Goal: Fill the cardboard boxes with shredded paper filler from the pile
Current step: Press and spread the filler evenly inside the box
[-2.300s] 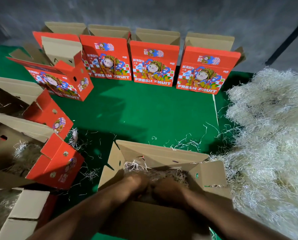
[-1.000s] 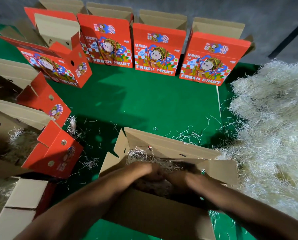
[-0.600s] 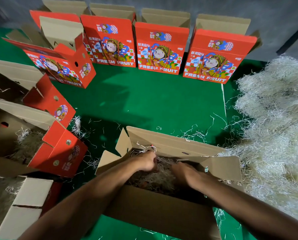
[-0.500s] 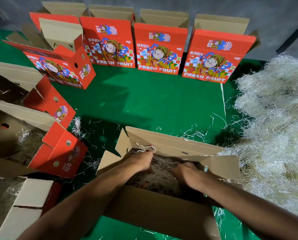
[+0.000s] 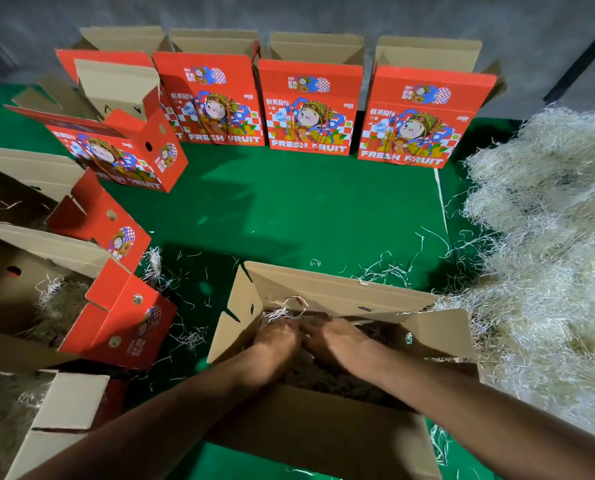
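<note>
Head view: open cardboard box near the bottom middle, flaps up, shredded paper inside. Left hand and right hand both down in that box, side by side, touching, pressing on the paper. Can't tell if fingers are curled or flat. Big pile of shredded paper just right of the box. Row of red boxes standing well behind the box. Green mat under the box, with loose paper bits.
</note>
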`<state>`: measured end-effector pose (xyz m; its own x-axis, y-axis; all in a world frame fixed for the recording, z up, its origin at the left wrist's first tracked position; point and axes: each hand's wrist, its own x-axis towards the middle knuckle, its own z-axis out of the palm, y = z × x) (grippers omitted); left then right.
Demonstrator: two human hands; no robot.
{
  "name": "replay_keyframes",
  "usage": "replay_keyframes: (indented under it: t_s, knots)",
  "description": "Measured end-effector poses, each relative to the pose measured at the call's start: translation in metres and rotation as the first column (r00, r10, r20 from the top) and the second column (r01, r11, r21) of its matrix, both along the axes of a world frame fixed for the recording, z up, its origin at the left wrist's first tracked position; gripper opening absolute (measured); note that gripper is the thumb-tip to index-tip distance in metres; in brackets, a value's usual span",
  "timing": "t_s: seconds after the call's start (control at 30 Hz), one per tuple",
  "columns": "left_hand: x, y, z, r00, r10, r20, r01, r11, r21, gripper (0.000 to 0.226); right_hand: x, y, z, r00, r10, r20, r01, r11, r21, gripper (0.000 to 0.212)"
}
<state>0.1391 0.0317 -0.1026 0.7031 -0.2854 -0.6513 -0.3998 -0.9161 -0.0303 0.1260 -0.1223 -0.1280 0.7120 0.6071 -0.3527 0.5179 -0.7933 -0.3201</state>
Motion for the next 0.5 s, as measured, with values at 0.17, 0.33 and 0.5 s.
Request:
replay_keyframes:
  t_s: [0.17, 0.33, 0.5]
  knots:
    - [-0.005, 0.014, 0.004, 0.988, 0.048, -0.15, -0.055, 0.998, -0.037, 0.051, 0.019, 0.032, -0.028, 0.912, 0.403, 0.073, -0.363, 0.878, -0.313, 0.062]
    - [-0.001, 0.013, -0.006, 0.973, 0.068, -0.22, -0.059, 0.997, 0.049, 0.048, 0.018, 0.025, -0.029, 0.837, 0.529, 0.139, -0.439, 0.801, -0.406, 0.039]
    - [0.005, 0.011, -0.017, 0.97, -0.212, -0.115, 0.237, 0.926, 0.294, 0.04, 0.012, -0.003, -0.012, 0.918, 0.394, -0.056, -0.359, 0.759, -0.543, 0.028]
